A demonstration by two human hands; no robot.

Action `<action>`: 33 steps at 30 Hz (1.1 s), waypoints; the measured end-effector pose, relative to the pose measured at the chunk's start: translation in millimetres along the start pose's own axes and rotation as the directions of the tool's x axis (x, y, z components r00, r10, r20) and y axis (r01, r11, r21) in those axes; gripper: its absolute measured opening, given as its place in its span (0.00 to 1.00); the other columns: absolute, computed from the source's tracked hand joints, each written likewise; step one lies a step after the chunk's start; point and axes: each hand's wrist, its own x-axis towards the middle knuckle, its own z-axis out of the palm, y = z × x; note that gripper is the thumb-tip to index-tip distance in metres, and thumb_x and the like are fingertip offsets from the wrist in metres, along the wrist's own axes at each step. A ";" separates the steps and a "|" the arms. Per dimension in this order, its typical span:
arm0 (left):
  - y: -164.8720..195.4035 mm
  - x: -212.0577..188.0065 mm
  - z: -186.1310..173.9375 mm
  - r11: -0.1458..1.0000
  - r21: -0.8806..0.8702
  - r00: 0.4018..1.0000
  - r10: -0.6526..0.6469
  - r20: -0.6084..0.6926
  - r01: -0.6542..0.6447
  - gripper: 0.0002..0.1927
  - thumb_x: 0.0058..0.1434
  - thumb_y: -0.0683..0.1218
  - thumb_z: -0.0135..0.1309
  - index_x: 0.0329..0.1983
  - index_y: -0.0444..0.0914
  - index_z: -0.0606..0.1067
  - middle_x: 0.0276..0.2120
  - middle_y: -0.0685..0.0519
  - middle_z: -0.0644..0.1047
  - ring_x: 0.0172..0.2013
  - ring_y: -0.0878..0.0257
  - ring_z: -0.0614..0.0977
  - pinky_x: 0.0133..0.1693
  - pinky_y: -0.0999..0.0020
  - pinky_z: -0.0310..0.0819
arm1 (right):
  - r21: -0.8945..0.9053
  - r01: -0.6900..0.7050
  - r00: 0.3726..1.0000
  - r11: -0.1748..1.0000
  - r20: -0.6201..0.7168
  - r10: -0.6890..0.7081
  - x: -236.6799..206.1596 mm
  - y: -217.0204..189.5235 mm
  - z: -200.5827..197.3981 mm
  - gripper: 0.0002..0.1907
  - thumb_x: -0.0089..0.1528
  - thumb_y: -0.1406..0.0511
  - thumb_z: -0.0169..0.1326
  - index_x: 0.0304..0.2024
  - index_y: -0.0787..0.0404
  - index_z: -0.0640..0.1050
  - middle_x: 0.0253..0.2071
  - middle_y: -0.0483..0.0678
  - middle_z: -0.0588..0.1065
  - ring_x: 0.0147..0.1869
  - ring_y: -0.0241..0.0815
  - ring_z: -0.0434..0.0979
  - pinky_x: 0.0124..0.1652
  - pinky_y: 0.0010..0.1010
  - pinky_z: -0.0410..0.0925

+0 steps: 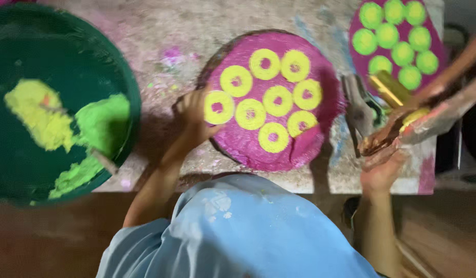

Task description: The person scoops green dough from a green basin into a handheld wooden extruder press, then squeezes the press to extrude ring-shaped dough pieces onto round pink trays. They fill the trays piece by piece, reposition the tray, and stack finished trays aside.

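A round pink disc (305,146) lies on the stained work slab (160,31) and carries several yellow ring shapes (251,114). My left hand (192,114) grips the disc's left rim, its fingers curled beside the leftmost ring. My right hand (382,172) reaches up at the slab's right edge, just under a co-worker's hands (402,131). Motion blur hides whether it holds anything. The co-worker's arms (454,87) come in from the right with a brass cylinder (390,87) and a yellow lump (415,117).
A big green basin (122,77) at the left holds heaps of yellow powder (39,116) and green powder (101,121). A second pink disc (359,59) with several green rounds sits at the top right. A grey metal tool (357,105) lies between the discs.
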 end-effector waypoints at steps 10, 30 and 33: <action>-9.8 -82.6 -17.5 0.965 -0.193 0.959 -0.212 -0.189 0.176 0.58 0.53 0.49 0.75 0.77 0.31 0.50 0.65 0.38 0.65 0.66 0.43 0.65 0.68 0.49 0.56 | -0.829 -0.541 0.734 0.144 -0.548 -0.402 -93.3 -25.1 -81.1 0.36 0.62 0.42 0.68 0.51 0.65 0.74 0.38 0.58 0.78 0.40 0.61 0.78 0.38 0.52 0.69; 29.0 -56.1 -8.4 0.988 0.045 0.969 -0.132 -0.207 0.145 0.46 0.52 0.45 0.70 0.71 0.33 0.60 0.65 0.38 0.66 0.67 0.40 0.64 0.69 0.45 0.52 | -0.978 -0.053 0.996 -0.200 -0.068 0.066 53.3 -19.1 9.3 0.53 0.51 0.50 0.68 0.68 0.75 0.64 0.62 0.71 0.68 0.64 0.68 0.69 0.53 0.56 0.66; 51.1 -31.4 -13.1 0.998 0.009 0.968 -0.056 -0.244 0.060 0.41 0.54 0.43 0.69 0.69 0.34 0.63 0.66 0.39 0.66 0.68 0.41 0.65 0.69 0.46 0.53 | -0.968 -0.154 0.961 -0.199 -0.193 0.197 41.3 -35.9 -1.4 0.33 0.56 0.50 0.67 0.52 0.69 0.78 0.54 0.65 0.77 0.56 0.65 0.77 0.53 0.53 0.69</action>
